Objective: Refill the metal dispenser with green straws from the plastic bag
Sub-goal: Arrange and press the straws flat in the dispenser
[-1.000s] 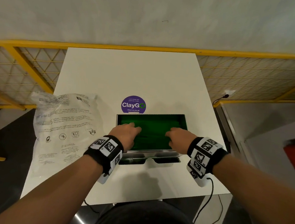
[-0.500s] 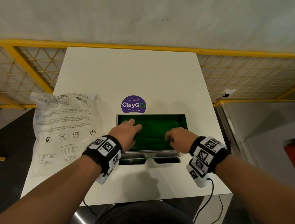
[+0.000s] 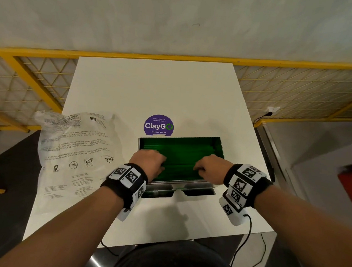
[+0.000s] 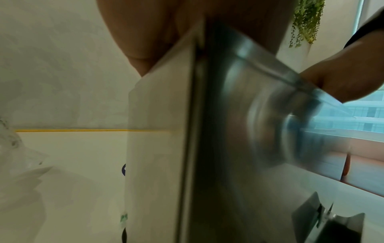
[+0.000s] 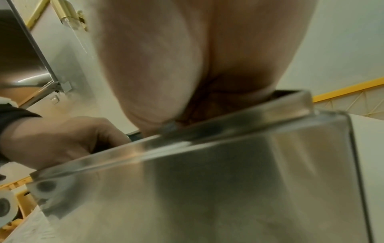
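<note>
The metal dispenser [image 3: 221, 152] stands open-topped near the table's front edge, filled with green straws [image 3: 179, 154] lying left to right. My left hand [image 3: 155, 162] is over the left part of the pile, knuckles up and fingers bent down into the straws. My right hand [image 3: 203, 167] does the same on the right part. The backs of the hands hide whether any straws are clasped. The plastic bag [image 3: 74, 152] lies flat and crumpled to the left. The wrist views show the dispenser's steel wall [image 4: 239, 148] [image 5: 207, 189] close up, with the opposite hand behind its rim.
A purple ClayGo sticker [image 3: 159, 125] sits just behind the dispenser on the white table [image 3: 153, 89]. Yellow mesh railing [image 3: 38, 84] runs behind and beside the table. A black cable [image 3: 246, 240] hangs from my right wrist over the front edge.
My left hand's fingers, stretched over the straws earlier, have curled down and drawn back a little toward me. The right hand has barely moved.
</note>
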